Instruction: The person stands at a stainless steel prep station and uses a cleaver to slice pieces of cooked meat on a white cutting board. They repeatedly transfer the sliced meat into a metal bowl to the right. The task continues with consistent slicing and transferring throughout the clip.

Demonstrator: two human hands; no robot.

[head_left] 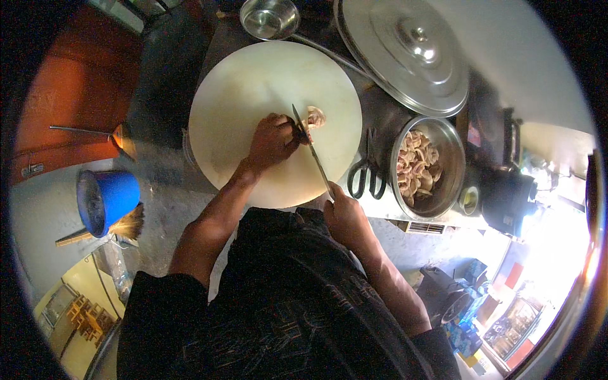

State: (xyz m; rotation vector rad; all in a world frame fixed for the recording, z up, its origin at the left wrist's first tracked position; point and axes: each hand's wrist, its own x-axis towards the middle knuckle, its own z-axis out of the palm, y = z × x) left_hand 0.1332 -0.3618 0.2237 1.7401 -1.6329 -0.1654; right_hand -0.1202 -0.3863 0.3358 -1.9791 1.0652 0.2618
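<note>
My right hand point(346, 216) grips the handle of a long kitchen knife point(319, 159). Its blade slants up and left across a round, pale cutting board point(237, 85). Close against the blade's left side, the curled fingers of my left hand point(274, 137) hold down raw meat, mostly hidden by the fingers and the knife. On the blade's right side lies a pale, pinkish slice of meat point(316, 116), flat on the board. Right of the board stands a steel bowl point(455, 159) with many cut meat pieces point(415, 164) in it.
Black-handled scissors point(362, 180) lie between board and bowl. Behind are a large steel lid point(399, 47) and a long-handled metal dipper point(270, 21). A small cup point(469, 200) stands right of the bowl. At the left are a blue bucket point(119, 194) and a straw broom point(130, 223).
</note>
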